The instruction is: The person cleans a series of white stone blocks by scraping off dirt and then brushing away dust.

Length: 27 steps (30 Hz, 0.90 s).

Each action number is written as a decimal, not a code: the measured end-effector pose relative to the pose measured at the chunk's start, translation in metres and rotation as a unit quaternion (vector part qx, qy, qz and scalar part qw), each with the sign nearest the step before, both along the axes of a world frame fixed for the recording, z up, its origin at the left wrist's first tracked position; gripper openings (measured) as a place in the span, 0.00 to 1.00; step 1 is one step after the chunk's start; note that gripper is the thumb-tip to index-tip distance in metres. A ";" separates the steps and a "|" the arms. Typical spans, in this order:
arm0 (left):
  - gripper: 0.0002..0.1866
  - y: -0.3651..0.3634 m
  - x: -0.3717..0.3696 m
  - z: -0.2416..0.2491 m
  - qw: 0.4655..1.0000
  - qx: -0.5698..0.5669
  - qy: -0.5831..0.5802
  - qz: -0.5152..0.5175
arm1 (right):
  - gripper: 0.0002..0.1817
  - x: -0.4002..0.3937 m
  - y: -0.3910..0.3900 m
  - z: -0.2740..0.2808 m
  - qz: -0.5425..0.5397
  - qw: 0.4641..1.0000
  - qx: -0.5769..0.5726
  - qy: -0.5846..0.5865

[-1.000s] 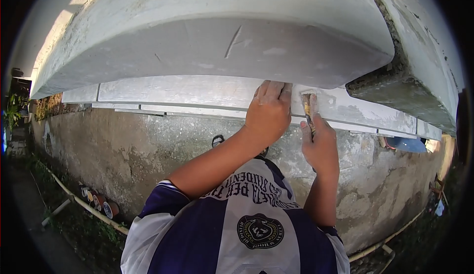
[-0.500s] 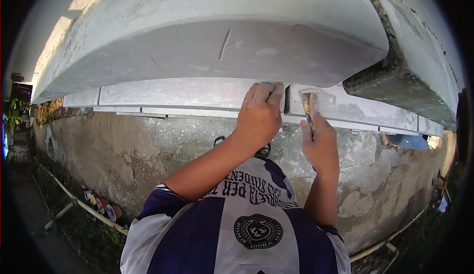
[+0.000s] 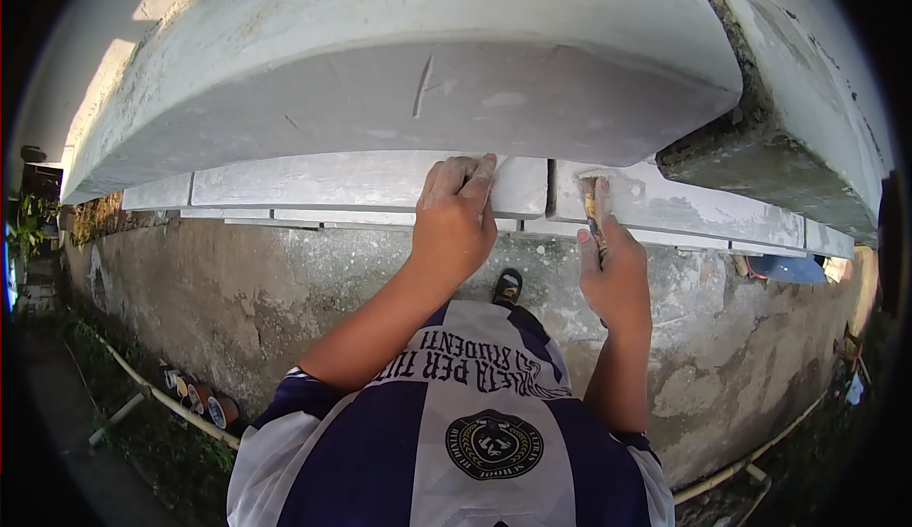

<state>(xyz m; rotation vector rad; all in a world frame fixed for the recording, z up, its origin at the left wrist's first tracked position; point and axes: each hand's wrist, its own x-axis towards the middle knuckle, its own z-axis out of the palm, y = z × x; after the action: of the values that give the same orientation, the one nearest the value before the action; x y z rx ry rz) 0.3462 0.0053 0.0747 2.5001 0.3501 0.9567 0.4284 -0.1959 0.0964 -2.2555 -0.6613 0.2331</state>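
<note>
My left hand [image 3: 456, 218] is closed, its curled fingertips against the white wall block [image 3: 313, 180]; whatever may be between them is hidden. To its right, my right hand [image 3: 616, 275] is wrapped round the worn yellowish handle of a small tool [image 3: 593, 212]. The tool's top end touches the face of the right-hand white block [image 3: 698, 206], near a patch of wet-looking grey. A dark vertical gap separates the two blocks, between my hands.
A thick grey-white ledge [image 3: 408, 100] overhangs close above my hands. Stained wall [image 3: 237, 280] lies below the blocks. A sandalled foot [image 3: 508, 285] shows past my shirt. Pots [image 3: 220, 410] and a bamboo pole [image 3: 176, 405] are at the lower left, a blue object [image 3: 788, 269] at the right.
My left hand has slid left along the block, away from the gap, which now shows in full. My right hand and the tool have hardly moved.
</note>
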 end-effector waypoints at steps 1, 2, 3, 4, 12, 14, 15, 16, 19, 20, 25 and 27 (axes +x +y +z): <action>0.20 -0.011 0.010 0.001 0.999 -0.009 0.003 -0.030 | 0.19 -0.001 0.001 0.003 -0.005 1.000 0.000 0.014; 0.21 -0.022 0.018 0.002 0.998 -0.020 0.007 -0.060 | 0.17 -0.002 0.001 0.006 -0.011 1.000 -0.005 0.020; 0.21 -0.028 0.025 0.002 0.997 -0.005 0.004 -0.073 | 0.16 -0.003 0.002 0.008 -0.015 1.000 -0.009 0.026; 0.20 -0.031 0.031 0.002 0.996 0.012 0.002 -0.086 | 0.14 -0.003 0.004 0.009 -0.018 0.999 -0.013 0.032; 0.08 0.071 -0.056 0.007 0.985 0.010 0.023 0.168 | 0.13 0.001 0.002 0.002 -0.007 1.000 -0.020 0.001; 0.08 0.094 -0.074 0.006 0.969 -0.021 0.022 0.245 | 0.13 0.000 0.003 0.000 -0.009 1.000 -0.020 -0.001; 0.08 0.096 -0.072 0.006 0.970 -0.020 0.026 0.240 | 0.12 0.000 0.003 0.000 -0.011 1.000 -0.020 0.002; 0.08 0.097 -0.071 0.006 0.972 -0.019 0.029 0.234 | 0.12 0.000 0.004 0.001 -0.013 1.000 -0.020 0.004; 0.11 0.057 -0.040 0.002 0.983 0.043 0.046 0.174 | 0.12 -0.001 0.005 0.003 -0.017 0.999 -0.031 0.012; 0.13 0.039 -0.030 0.001 0.990 0.013 0.040 0.132 | 0.11 -0.001 0.006 0.004 -0.020 0.999 -0.032 0.008; 0.24 -0.009 0.014 0.004 0.997 0.051 0.046 -0.037 | 0.10 -0.004 0.008 -0.002 -0.024 0.999 -0.022 -0.020; 0.23 -0.001 0.010 0.010 0.998 0.042 0.039 -0.035 | 0.10 -0.005 0.008 0.001 -0.023 0.999 -0.036 -0.011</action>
<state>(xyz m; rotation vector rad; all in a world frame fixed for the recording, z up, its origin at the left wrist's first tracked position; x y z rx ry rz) 0.3567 0.0045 0.0848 2.6132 0.2506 0.8653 0.4237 -0.1878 0.0975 -2.3420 -0.6208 0.2129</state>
